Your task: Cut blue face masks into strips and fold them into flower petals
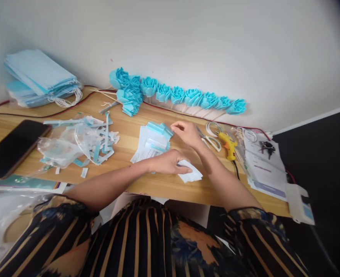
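My left hand (170, 162) is closed on a few thin white cut pieces (193, 175), thumb on top, low over the table's middle. Beyond it, my right hand (187, 132) has its thumb and forefinger pinched together; whether anything is between them is too small to tell. Its fingertips are beside a small stack of light blue cut pieces (160, 129). These rest on white sheets (141, 144), with more blue-and-white pieces (157, 144) nearer my left wrist.
Blue handmade flowers (193, 97) on sticks line the wall. Scissors (212, 142), a yellow glue gun (228, 146) and papers with keys (265, 165) are to the right. At left are scraps and clear plastic (72, 140), a phone (14, 148) and stacked blue fabric bags (40, 73).
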A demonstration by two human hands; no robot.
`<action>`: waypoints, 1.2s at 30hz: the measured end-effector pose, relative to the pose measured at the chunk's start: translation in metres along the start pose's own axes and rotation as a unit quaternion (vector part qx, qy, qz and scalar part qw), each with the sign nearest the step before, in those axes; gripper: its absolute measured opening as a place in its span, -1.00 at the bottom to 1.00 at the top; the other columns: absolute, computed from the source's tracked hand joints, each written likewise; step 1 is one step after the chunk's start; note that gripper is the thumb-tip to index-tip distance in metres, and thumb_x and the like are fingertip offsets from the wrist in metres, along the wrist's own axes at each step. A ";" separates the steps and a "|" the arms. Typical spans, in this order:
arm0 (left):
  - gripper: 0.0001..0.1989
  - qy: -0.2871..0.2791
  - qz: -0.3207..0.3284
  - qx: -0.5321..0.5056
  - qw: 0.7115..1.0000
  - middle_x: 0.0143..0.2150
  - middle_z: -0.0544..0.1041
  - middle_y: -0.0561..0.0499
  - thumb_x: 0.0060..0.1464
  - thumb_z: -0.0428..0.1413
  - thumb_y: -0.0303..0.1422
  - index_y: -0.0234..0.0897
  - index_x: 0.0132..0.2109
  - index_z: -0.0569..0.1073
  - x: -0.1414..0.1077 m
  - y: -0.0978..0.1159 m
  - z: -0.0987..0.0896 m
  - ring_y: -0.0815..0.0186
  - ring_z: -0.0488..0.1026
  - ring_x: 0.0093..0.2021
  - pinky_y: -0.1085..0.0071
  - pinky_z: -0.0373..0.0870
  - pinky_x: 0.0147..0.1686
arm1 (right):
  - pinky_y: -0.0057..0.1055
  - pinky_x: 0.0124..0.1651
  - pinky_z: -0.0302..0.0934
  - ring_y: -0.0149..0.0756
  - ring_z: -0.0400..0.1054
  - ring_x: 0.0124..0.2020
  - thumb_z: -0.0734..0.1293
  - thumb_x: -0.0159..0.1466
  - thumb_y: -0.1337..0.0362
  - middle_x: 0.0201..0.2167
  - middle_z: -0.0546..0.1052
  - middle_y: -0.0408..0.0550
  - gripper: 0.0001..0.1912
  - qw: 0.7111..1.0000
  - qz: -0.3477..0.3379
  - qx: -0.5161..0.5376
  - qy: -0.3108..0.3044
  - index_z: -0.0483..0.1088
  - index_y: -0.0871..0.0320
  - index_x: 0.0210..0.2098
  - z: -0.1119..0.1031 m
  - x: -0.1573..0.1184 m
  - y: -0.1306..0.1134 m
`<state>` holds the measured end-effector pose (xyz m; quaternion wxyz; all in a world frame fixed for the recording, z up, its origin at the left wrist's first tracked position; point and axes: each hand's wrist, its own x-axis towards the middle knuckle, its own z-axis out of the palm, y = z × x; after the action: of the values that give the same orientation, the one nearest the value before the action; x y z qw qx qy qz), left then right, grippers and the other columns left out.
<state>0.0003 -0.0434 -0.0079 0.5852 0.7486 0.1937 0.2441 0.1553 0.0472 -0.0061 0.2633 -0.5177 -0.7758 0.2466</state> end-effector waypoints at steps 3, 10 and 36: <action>-0.75 -0.026 -0.008 -0.035 0.999 -0.35 0.63 -0.07 0.15 0.18 -0.21 -0.33 -0.26 0.61 -0.002 0.003 -0.001 0.28 0.50 -0.40 0.42 0.37 -0.42 | -0.42 -0.27 0.22 -0.30 0.49 -0.33 0.36 0.26 0.27 -0.32 0.66 -0.07 -0.83 0.998 0.002 -0.043 -0.054 0.57 0.16 -0.21 0.012 0.017 -0.012; -0.73 -0.049 -0.023 -0.049 0.997 -0.42 0.59 -0.05 0.12 0.22 -0.20 -0.36 -0.25 0.62 -0.003 0.003 -0.002 0.31 0.47 -0.45 0.44 0.33 -0.47 | -0.43 -0.36 0.12 -0.32 0.43 -0.38 0.42 0.20 0.26 -0.34 0.64 -0.07 -0.89 0.984 0.069 -0.146 -0.077 0.52 0.14 -0.27 0.030 0.032 -0.025; -0.67 0.166 -0.111 -0.161 0.966 -0.28 0.65 -0.09 -0.05 0.31 -0.16 -0.38 -0.27 0.60 0.005 -0.010 -0.017 0.24 0.54 -0.27 0.37 0.43 -0.16 | -0.39 -0.18 0.33 -0.37 0.44 -0.32 0.43 0.04 0.30 -0.31 0.60 -0.11 -0.66 0.941 0.020 0.335 0.046 0.53 0.16 -0.15 -0.048 -0.030 -0.005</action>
<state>-0.0061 -0.0243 -0.0140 0.6815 0.5670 0.3282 0.3261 0.1936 0.0227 0.0279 0.4520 -0.4257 -0.6245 0.4738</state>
